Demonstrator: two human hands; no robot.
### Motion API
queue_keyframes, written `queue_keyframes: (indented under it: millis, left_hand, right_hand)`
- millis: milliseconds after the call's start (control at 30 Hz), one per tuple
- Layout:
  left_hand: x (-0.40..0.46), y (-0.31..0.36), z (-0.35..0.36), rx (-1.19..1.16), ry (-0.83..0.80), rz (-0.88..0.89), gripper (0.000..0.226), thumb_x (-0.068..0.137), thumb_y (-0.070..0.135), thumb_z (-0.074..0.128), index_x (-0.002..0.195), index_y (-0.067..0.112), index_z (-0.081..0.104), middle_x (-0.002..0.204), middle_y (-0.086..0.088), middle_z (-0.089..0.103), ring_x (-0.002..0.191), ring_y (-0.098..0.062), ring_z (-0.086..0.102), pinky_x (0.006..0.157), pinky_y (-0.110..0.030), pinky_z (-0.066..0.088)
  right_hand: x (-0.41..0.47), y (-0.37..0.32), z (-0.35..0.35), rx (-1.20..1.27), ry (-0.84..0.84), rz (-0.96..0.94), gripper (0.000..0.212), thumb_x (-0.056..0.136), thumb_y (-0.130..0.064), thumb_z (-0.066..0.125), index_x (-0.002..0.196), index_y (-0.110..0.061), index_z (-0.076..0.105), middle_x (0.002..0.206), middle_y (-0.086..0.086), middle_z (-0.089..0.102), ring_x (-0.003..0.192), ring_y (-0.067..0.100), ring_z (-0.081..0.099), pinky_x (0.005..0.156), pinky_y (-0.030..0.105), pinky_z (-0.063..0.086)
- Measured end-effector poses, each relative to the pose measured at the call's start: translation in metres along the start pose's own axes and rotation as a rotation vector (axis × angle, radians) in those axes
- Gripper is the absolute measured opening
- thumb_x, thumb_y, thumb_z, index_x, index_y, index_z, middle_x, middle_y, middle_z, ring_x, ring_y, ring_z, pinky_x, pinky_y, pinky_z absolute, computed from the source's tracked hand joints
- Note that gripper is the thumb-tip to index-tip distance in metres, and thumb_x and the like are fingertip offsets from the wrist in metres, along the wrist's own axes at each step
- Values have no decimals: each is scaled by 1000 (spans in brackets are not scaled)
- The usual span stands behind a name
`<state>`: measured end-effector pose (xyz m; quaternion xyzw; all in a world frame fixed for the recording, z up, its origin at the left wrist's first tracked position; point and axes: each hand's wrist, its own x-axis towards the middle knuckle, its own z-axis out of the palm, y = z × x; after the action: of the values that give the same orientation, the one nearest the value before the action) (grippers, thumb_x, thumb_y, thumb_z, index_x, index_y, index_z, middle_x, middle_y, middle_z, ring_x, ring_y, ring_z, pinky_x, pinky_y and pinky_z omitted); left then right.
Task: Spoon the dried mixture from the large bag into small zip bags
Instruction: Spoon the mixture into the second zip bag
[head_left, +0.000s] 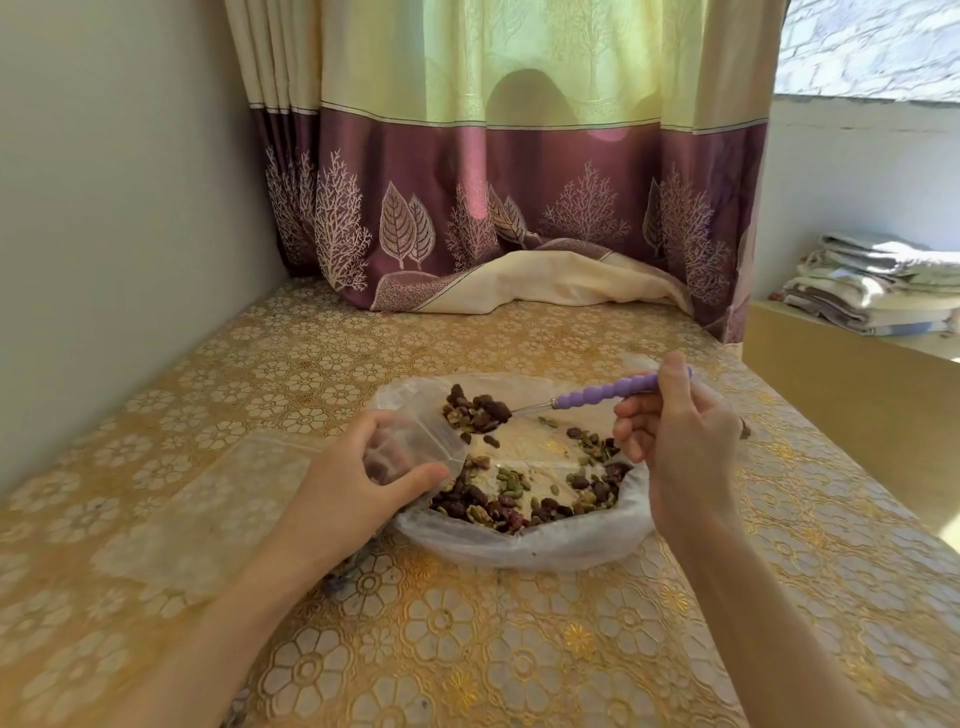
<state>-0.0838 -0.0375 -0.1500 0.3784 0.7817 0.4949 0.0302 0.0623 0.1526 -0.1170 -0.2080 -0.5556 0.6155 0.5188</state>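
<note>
You get bright daylight glowing through the curtain (545, 78), with a rounded shadow on its upper cloth. The window (872, 47) at upper right glares white. Wide-angle bending curves the edges; falling pieces blur slightly.

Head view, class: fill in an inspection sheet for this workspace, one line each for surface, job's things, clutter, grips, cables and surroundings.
Surface: table under a gold floral cover.
Job's things: large bag lies open with mix inside; small bag held open above its left edge; spoon, loaded, at the small bag's mouth, bits dropping off it.
Clutter: nothing seen.
Grips: left hand holds the small bag; right hand pinches the spoon's purple handle.
Cables: nothing seen.
Surroundings: curtain behind, its hem on the table; wall left; folded cloths stacked right.
</note>
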Motion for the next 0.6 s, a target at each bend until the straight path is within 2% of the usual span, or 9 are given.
queue_keyframes:
  millis: [100,200,267,467,600]
  left_hand:
    - [0,-1,0,-10,1,-4,56,51,68,65,99,44,51,89,12,65,82,-4,57,66,-3,43]
    - [0,2,1,-18,2,-6,54,48,69,65,95,49,47,92,21,59,80,17,53,64,3,38]
    - [-1,3,1,-20,2,-5,54,47,70,65,95,50,47,93,23,59,80,23,51,63,3,37]
    - [-2,3,2,-53,44,20,53,52,68,65,96,42,53,89,17,66,78,9,59,61,-5,41]
    - [-2,3,2,-86,93,12,62,52,70,64,105,39,52,91,14,67,78,5,62,63,-12,42]
  right_hand:
    - [-9,0,9,4,-55,-3,47,100,-31,44,67,-4,64,49,2,59,38,10,49,35,17,36]
    - [-19,2,17,7,-108,-16,45,100,-31,45,68,-4,64,49,3,61,39,11,52,36,18,40]
    - [-24,3,21,8,-151,-36,43,100,-29,44,71,-3,64,52,3,63,41,12,55,37,18,42]
    - [-32,0,28,57,-312,-156,34,93,-32,43,88,-4,64,65,7,66,53,19,63,46,24,50]
    - [-33,-1,28,106,-386,-183,33,95,-31,43,96,-4,62,73,9,67,61,22,64,52,27,51]
